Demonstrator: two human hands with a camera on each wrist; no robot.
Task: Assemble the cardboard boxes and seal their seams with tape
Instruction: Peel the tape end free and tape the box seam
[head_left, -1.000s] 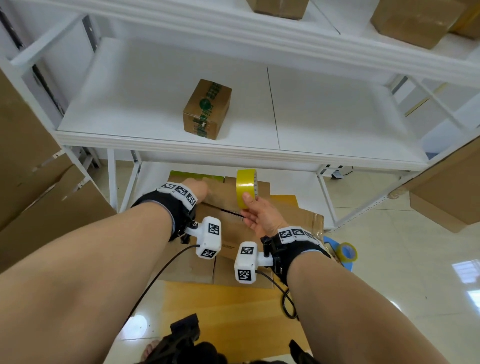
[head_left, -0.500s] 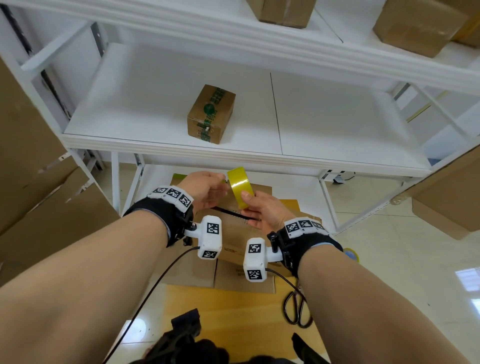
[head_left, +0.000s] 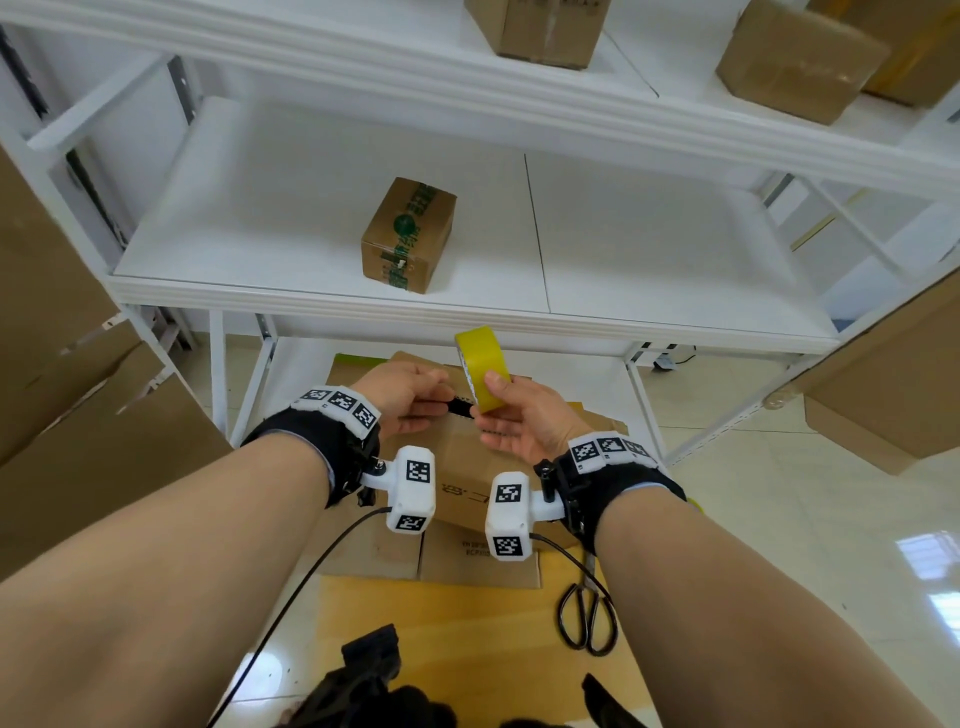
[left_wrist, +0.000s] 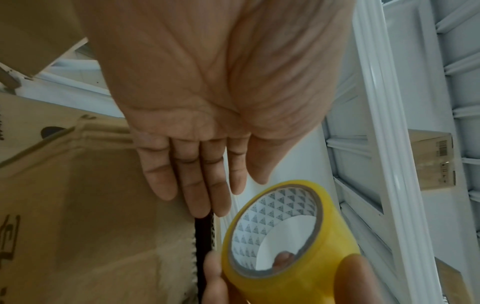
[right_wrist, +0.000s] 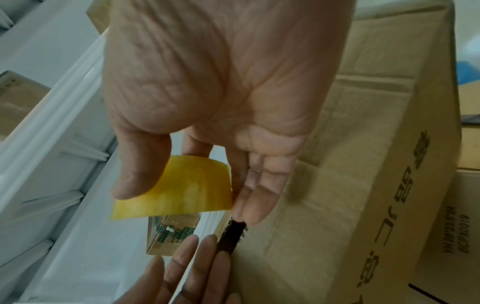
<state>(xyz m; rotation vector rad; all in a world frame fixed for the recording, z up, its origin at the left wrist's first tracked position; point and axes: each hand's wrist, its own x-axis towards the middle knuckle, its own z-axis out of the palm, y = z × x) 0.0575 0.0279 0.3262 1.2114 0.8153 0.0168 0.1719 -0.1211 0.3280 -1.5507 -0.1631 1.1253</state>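
My right hand (head_left: 491, 402) grips a yellow tape roll (head_left: 482, 370), thumb on its outer face and fingers through the core. In the right wrist view the roll (right_wrist: 182, 189) sits under the thumb. My left hand (head_left: 439, 400) reaches to the roll's left side with fingers nearly straight; in the left wrist view its fingertips (left_wrist: 205, 207) stop just short of the roll (left_wrist: 291, 246) and hold nothing I can see. Both hands hover over a brown cardboard box (head_left: 467, 467) whose top flaps leave a dark gap along the seam (right_wrist: 232, 232).
A small taped box (head_left: 410, 234) stands on the white shelf (head_left: 623, 317) ahead. Scissors (head_left: 589, 618) lie on the floor at lower right. Flattened cardboard (head_left: 78, 415) leans at left, another carton (head_left: 893, 389) at right. More boxes (head_left: 795, 57) sit on the upper shelf.
My left hand left the box's far side and came up to the tape roll. The right hand tilted the roll and lifted it slightly.
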